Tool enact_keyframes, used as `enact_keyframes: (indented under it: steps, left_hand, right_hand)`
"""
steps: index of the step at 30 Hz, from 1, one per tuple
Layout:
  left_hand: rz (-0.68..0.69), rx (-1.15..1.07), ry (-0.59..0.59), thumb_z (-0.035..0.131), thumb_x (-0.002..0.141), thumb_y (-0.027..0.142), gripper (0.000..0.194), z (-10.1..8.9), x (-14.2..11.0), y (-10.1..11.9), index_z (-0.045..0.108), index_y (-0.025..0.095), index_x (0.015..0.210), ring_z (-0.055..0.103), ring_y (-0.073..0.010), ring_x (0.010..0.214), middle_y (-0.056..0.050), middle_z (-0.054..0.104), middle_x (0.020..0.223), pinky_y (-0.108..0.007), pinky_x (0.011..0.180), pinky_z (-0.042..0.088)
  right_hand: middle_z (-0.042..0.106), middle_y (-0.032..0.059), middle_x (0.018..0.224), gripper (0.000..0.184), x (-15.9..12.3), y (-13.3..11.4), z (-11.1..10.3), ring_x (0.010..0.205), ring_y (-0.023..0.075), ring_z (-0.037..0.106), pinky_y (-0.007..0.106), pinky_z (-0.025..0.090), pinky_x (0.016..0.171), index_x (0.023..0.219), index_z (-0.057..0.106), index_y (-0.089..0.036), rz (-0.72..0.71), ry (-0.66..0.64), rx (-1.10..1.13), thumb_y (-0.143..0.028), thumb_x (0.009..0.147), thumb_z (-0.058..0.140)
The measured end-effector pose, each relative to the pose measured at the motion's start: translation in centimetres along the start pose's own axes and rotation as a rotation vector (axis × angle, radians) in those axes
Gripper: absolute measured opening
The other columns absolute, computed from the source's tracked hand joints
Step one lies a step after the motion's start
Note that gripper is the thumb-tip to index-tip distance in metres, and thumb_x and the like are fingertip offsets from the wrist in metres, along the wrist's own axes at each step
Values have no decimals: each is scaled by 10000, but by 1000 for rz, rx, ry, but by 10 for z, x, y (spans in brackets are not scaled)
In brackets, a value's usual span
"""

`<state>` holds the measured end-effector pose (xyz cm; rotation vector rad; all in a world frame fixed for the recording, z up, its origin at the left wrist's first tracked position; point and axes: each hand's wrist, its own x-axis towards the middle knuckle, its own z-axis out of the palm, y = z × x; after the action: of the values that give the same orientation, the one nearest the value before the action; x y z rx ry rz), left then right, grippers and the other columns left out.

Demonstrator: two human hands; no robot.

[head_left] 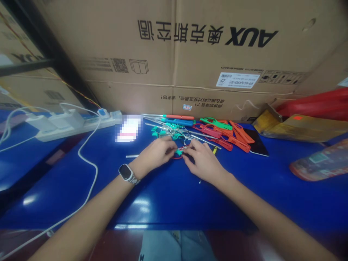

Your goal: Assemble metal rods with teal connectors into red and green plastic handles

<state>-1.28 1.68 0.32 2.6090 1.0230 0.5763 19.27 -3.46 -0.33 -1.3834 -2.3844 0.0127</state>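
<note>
Right hand [202, 158], head view: fingers bent in toward the thumb, tips close together at a small green piece [179, 152]. Looks like a pinch; can't tell if it's closed on the piece or on the thin red loop [178, 157] beside it. Left hand [160, 151], watch [125, 172] on the wrist: fingers curled, tips drawn together on the other side of the piece; too small and blurred to tell if anything is gripped.

Key relation: green piece sits in the narrow gap between both sets of fingertips, rightward from the left hand, leftward from the right. Neither hand clearly nearer. Long axis seems to run side to side, hand to hand; not sure, piece is tiny and partly hidden.

Just beyond the fingertips: pile of green parts [176, 137], mixed with metal rods. One loose rod [132, 156] beside left hand. Past right hand: orange handles [239, 143], green handle [224, 125], dark slab [259, 146] partly beneath the handles. All on blue table [168, 204].
</note>
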Motion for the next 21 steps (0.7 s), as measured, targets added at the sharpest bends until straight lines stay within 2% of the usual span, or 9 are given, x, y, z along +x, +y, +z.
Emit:
enact_keyframes:
  steps: [7, 10, 13, 16, 19, 21]
  left_hand:
    - [-28, 162, -70, 619, 911, 398, 258, -5, -6, 17, 736, 182, 992, 627, -212, 826, -79, 622, 950, -336, 734, 509]
    - [-40, 198, -61, 640, 901, 368, 239, -2, -5, 14, 741, 182, 1012, 625, -234, 894, -91, 624, 978, -343, 765, 513]
    - [-21, 86, -78, 632, 907, 325, 233, -1, -5, 3, 726, 189, 1072, 629, -219, 909, -86, 630, 997, -339, 806, 520]
    - [6, -46, -97, 655, 879, 327, 284, -7, -5, -7, 702, 199, 1127, 643, -211, 911, -80, 654, 1034, -349, 831, 526]
    - [-48, -128, -50, 703, 799, 275, 403, -19, -8, -12, 654, 195, 1191, 654, -212, 947, -82, 675, 1118, -351, 857, 530]
    - [-113, -146, -55, 706, 757, 219, 389, -26, -11, -16, 660, 187, 1142, 659, -207, 925, -69, 697, 1081, -341, 843, 533]
  right_hand:
    - [585, 117, 1002, 205, 0, -2, 2, 911, 236, 568, 366, 420, 766, 1018, 697, -141, 23, -17, -14, -204, 948, 515]
    - [595, 130, 996, 210, 3, -5, 2, 923, 251, 564, 376, 405, 762, 992, 699, -135, 23, -19, -71, -192, 950, 501]
    - [618, 125, 969, 213, 8, -8, -1, 937, 259, 570, 386, 367, 762, 934, 715, -146, 17, -22, -129, -207, 946, 511]
    - [637, 103, 914, 225, 14, -7, -6, 872, 236, 581, 385, 333, 757, 875, 730, -158, 20, -42, -147, -222, 942, 525]
    - [650, 91, 844, 248, 22, -5, -10, 830, 231, 585, 387, 314, 755, 809, 722, -160, -1, -57, -169, -232, 942, 526]
    - [651, 84, 804, 251, 28, -5, -12, 814, 232, 583, 390, 310, 760, 764, 705, -160, -13, -53, -174, -236, 936, 538]
